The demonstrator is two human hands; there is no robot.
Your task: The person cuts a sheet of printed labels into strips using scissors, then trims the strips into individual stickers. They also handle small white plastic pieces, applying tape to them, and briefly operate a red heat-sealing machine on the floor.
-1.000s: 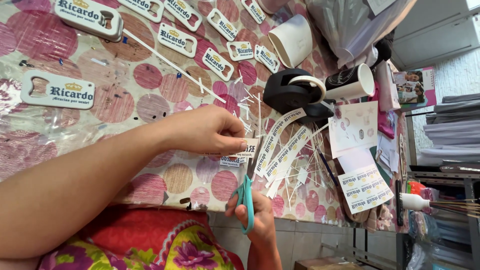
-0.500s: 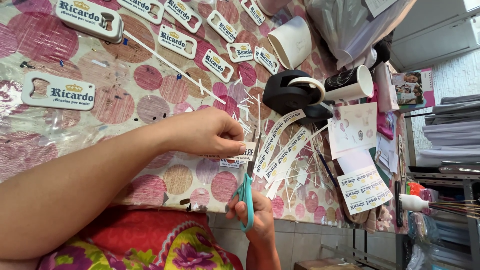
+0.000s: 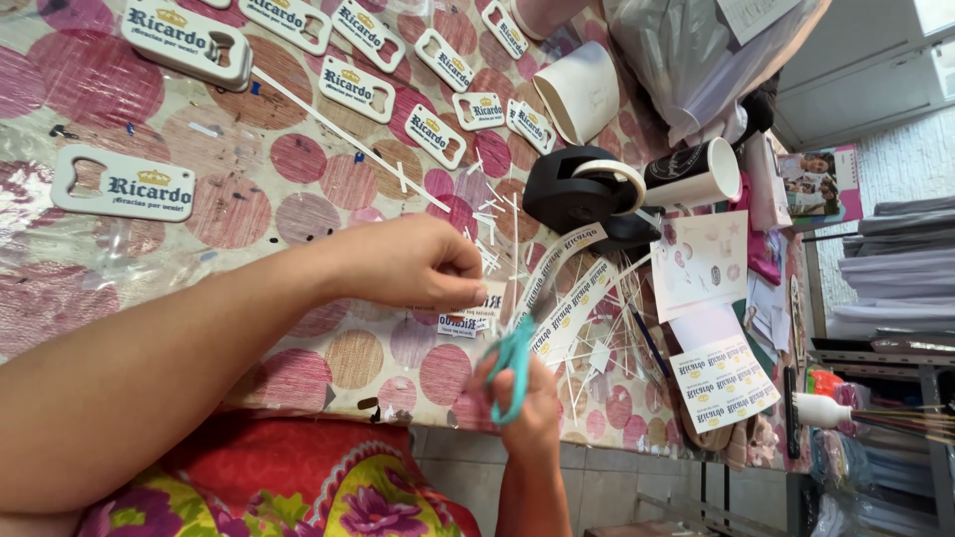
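— What have you got in the head view?

— Your left hand (image 3: 413,264) is bunched over the table, thumb and fingertips pressed together on a small printed label strip (image 3: 476,310). The strip sits just past your fingertips, above the dotted tablecloth (image 3: 229,214).

— And your other hand?

— Your right hand (image 3: 525,403) comes up from the table's near edge, fingers closed through the handles of a pair of teal scissors (image 3: 514,360). The blades point up at the strip in your left hand; whether they touch the paper I cannot tell.

— What lies about them?

— Just beyond the scissors, two long printed strips (image 3: 567,293) curl across a scatter of thin white paper trimmings (image 3: 597,348). Behind those stands a black tape dispenser (image 3: 582,189), with a black-and-white mug (image 3: 696,174) lying on its side next to it. A cut sheet of labels (image 3: 724,383) rests further along the table edge. White bottle-opener tags (image 3: 124,184) lie spread over the cloth, well apart from your hands.
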